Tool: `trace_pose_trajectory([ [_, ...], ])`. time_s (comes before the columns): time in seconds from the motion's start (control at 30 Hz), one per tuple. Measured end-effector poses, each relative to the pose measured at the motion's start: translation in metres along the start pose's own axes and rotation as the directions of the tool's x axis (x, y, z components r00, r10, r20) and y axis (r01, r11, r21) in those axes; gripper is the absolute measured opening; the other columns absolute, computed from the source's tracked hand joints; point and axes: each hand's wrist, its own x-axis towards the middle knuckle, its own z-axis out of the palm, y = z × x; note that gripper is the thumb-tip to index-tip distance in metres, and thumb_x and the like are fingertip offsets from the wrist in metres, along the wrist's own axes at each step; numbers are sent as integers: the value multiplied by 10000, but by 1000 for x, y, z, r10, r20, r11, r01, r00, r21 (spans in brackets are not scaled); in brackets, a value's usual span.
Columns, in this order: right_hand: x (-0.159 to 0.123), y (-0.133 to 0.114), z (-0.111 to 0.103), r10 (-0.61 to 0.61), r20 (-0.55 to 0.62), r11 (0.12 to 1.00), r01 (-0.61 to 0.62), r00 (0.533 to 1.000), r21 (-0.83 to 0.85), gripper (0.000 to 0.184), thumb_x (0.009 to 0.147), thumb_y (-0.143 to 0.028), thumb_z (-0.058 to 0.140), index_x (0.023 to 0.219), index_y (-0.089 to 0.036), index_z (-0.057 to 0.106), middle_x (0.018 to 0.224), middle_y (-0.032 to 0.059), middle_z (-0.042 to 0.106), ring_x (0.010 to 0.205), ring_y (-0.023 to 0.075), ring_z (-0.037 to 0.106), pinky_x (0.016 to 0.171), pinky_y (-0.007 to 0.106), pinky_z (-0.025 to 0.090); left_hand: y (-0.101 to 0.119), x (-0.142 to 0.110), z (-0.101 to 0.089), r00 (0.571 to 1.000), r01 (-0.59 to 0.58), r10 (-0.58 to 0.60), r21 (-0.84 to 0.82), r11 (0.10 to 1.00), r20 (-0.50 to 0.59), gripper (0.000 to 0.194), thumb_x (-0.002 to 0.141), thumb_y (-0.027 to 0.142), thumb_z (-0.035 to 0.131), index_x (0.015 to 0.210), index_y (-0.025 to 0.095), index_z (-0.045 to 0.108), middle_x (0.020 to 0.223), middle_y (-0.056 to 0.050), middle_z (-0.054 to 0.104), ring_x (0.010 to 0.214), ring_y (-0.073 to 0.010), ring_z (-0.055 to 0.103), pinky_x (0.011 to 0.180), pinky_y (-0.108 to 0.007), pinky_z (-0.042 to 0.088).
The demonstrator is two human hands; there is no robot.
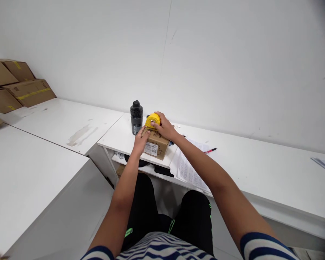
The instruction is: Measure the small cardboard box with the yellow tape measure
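A yellow tape measure (153,120) is gripped in my right hand (165,127), just above the far part of a small cardboard box (164,140). The box rests on the white desk and has a white printed label on its near side. My left hand (141,142) is closed at the box's left end, with its thumb over the top edge and its fingertips close to the tape measure. Whether any blade is drawn out is too small to make out. A dark water bottle (137,119) stands upright just left of the box.
Printed sheets (191,168) lie right of the box, partly under my right forearm, with a red pen (210,150) on them. Several cartons (32,93) are stacked at the far left. Under the desk (260,162) is a shelf with dark items. A wall rises behind.
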Motion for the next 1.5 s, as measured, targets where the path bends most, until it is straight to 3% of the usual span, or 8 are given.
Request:
trace_pose_trajectory([
  [0.33,-3,0,-3,-64,138,993,77,988,-89,610,909,-428,547,1467,-241,386,1435,118,542,1274,295,541,1086,490,428,-4,3,2,996,-90,90,76,993,6,549,838,331,689,1361,175,625,1236,-99,708,1131,-282,668,960,-372,535],
  [0.5,-4,-4,-13,-28,181,983,60,983,-171,562,927,-424,537,1461,-297,417,1347,93,599,1189,303,588,1023,498,482,-9,8,7,986,-107,123,135,985,-116,462,859,310,622,1293,154,665,1268,-112,695,1173,-282,649,997,-381,520],
  [0.63,-27,-4,-48,-13,171,979,47,985,-201,553,926,-427,556,1454,-309,443,1340,89,606,1169,309,598,1003,487,498,-11,14,12,982,-104,124,137,985,-143,483,832,295,615,1293,162,663,1273,-98,698,1177,-272,649,1015,-386,518],
  [0.83,-106,4,-116,58,80,982,-42,995,-182,536,930,-470,571,1428,-298,474,1370,84,605,1187,316,595,995,501,496,-11,15,12,976,-137,153,106,985,-157,450,791,287,617,1207,142,707,1197,-114,729,1134,-284,666,984,-396,535],
  [1.0,-136,8,-136,149,8,973,-146,989,-178,572,913,-508,593,1427,-289,474,1393,93,588,1154,311,614,973,496,511,-12,19,11,974,-153,163,75,985,-154,497,771,347,643,1223,145,694,1193,-115,727,1117,-267,678,981,-371,536],
  [1.23,-110,4,-113,102,15,981,-98,995,-165,606,899,-497,607,1443,-266,475,1456,85,566,1260,316,579,1047,487,473,-11,19,11,977,-134,141,52,990,-161,513,760,347,650,1223,130,684,1165,-120,730,1059,-243,692,945,-358,546],
  [1.43,-37,-16,-49,-8,66,956,27,998,-293,525,911,-411,598,1392,-230,495,1427,97,603,1295,293,565,1214,582,184,-11,16,7,982,-98,105,51,994,-154,544,750,328,685,1253,120,676,1164,-120,717,1075,-252,679,948,-360,535],
  [1.5,-15,-24,-26,10,106,949,24,994,-314,518,921,-388,586,1397,-218,474,1391,102,629,1267,284,586,1206,588,163,-9,14,5,984,-87,98,76,993,-151,513,766,312,683,1248,135,677,1159,-107,716,1088,-251,671,954,-360,528],
])
